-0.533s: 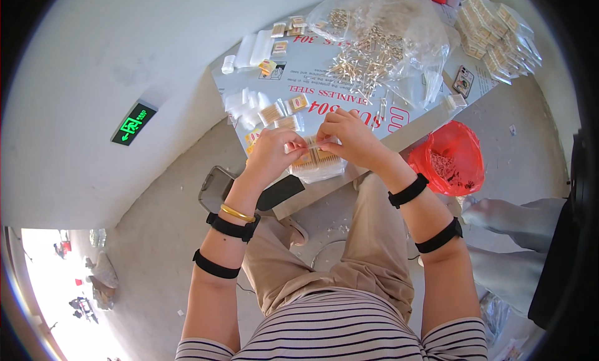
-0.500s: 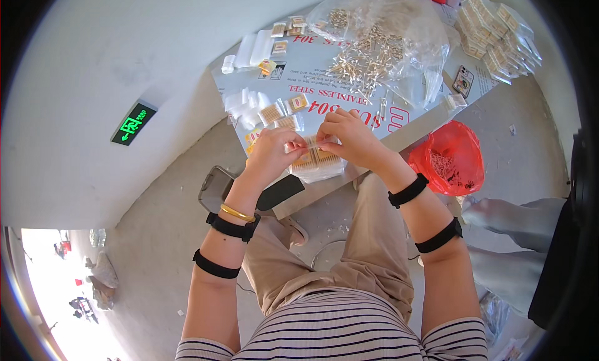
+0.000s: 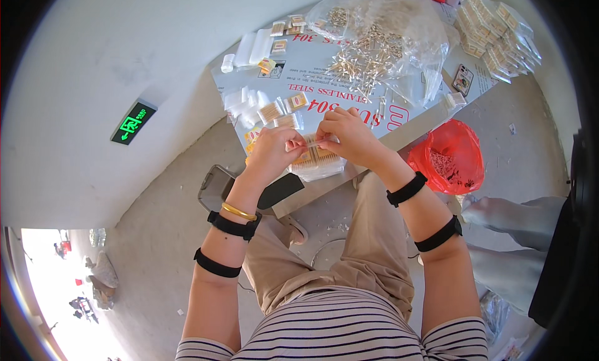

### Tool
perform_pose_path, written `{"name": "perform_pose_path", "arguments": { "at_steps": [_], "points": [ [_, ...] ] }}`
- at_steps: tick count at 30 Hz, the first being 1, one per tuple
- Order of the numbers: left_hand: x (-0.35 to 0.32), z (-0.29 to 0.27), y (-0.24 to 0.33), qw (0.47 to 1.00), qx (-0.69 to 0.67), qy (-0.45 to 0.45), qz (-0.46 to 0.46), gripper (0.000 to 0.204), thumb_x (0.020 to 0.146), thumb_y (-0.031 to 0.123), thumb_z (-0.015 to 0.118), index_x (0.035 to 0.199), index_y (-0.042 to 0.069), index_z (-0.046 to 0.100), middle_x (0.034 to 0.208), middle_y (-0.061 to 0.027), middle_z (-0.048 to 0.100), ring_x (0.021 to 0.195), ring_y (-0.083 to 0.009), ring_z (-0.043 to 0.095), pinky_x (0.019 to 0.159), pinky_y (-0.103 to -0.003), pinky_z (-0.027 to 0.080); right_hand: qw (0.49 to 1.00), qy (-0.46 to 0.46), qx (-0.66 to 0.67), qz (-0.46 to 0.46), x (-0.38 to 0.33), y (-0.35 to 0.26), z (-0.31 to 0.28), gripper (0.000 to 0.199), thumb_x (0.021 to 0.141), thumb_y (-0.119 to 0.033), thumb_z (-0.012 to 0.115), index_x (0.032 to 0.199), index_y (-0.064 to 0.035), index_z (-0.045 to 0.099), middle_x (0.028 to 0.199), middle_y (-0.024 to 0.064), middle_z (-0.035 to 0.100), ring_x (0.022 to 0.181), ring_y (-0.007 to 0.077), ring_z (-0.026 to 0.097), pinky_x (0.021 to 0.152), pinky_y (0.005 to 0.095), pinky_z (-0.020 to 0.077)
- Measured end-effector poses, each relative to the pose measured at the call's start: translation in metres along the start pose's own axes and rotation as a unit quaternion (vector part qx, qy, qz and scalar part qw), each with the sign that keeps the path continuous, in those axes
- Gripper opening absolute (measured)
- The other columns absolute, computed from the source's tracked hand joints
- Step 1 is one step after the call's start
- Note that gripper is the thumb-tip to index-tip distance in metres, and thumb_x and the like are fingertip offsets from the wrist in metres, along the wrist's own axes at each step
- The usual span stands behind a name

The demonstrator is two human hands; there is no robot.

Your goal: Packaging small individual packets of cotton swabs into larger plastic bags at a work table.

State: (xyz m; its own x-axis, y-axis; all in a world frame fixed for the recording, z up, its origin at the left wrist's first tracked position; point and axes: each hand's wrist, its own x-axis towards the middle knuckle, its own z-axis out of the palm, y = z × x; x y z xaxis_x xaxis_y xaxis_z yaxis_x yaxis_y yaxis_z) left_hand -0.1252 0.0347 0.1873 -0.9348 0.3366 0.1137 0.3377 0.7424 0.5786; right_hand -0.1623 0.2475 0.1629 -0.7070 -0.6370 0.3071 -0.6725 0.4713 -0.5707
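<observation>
At the near edge of the table, my left hand (image 3: 273,150) and my right hand (image 3: 350,135) pinch the upper edge of a clear plastic bag (image 3: 311,140) between thumbs and fingertips. The bag lies on a stack of clear packs of cotton swabs (image 3: 317,169), so where one pack ends and another begins is hard to see. Just beyond my left hand are filled swab packs (image 3: 271,113), a pack with a yellow card (image 3: 296,101) and a heap of clear little bags (image 3: 244,105).
Loose cotton swabs (image 3: 369,65) spill from a big clear bag (image 3: 430,33) at the back. Stacked packs (image 3: 493,37) and a phone (image 3: 463,80) lie at the right. A red bag-lined bin (image 3: 465,158) stands beside the table (image 3: 340,99); another person's legs (image 3: 511,227) are nearby.
Almost nothing differs. Both hands keep their pinch on the bag's edge in nearly the same place.
</observation>
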Motion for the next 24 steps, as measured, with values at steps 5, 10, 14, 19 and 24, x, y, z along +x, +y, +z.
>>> {"name": "perform_pose_path", "arguments": {
  "at_steps": [5,10,14,19,24],
  "points": [
    [-0.0004,0.0015,-0.0004,0.999,-0.025,-0.004,-0.019,0.012,0.075,0.008,0.072,0.081,-0.001,0.068,0.075,-0.0111,0.066,0.069,-0.0207,0.065,0.068,-0.031,0.051,1.0,0.006,0.0,0.0,-0.0004,0.0009,0.002,0.013,0.073,-0.019,0.072,0.081,-0.0136,0.063,0.084,-0.001,0.057,0.092,0.0186,0.053,0.083,0.0364,0.0331],
    [-0.0013,-0.0005,0.0011,0.998,-0.053,-0.01,-0.034,0.013,0.075,0.009,0.072,0.082,-0.001,0.068,0.077,-0.0112,0.066,0.07,-0.0213,0.065,0.068,-0.031,0.051,1.0,0.004,-0.012,0.001,0.0003,0.0,0.0003,0.009,0.073,-0.017,0.071,0.08,-0.0147,0.065,0.083,-0.0012,0.058,0.093,0.0183,0.054,0.082,0.0372,0.0344],
    [-0.0022,-0.0013,0.0018,0.999,-0.025,-0.004,-0.027,0.013,0.075,0.009,0.072,0.082,-0.001,0.068,0.077,-0.0111,0.067,0.071,-0.021,0.065,0.068,-0.031,0.051,1.0,0.009,-0.016,-0.005,-0.0005,0.0002,-0.0003,0.009,0.073,-0.017,0.071,0.08,-0.0148,0.065,0.083,-0.0009,0.057,0.093,0.0182,0.054,0.082,0.0371,0.0342],
    [-0.0037,0.0,-0.0002,0.999,-0.016,0.005,-0.035,0.013,0.075,0.009,0.072,0.082,-0.001,0.068,0.077,-0.0116,0.066,0.07,-0.0219,0.065,0.067,-0.031,0.051,0.999,0.012,-0.028,-0.01,0.0013,-0.0003,0.0003,0.008,0.072,-0.015,0.069,0.079,-0.0147,0.065,0.082,-0.0007,0.057,0.092,0.0182,0.054,0.082,0.0368,0.0342],
    [-0.0046,0.0002,-0.0024,1.0,-0.009,0.007,-0.012,0.011,0.074,0.009,0.072,0.079,0.001,0.068,0.074,-0.0109,0.065,0.069,-0.0224,0.064,0.069,-0.032,0.049,1.0,0.018,-0.02,-0.012,0.0029,-0.0014,0.0005,0.006,0.071,-0.012,0.068,0.075,-0.0134,0.064,0.079,-0.0001,0.057,0.089,0.0194,0.054,0.082,0.0369,0.0344]
  ]
}}
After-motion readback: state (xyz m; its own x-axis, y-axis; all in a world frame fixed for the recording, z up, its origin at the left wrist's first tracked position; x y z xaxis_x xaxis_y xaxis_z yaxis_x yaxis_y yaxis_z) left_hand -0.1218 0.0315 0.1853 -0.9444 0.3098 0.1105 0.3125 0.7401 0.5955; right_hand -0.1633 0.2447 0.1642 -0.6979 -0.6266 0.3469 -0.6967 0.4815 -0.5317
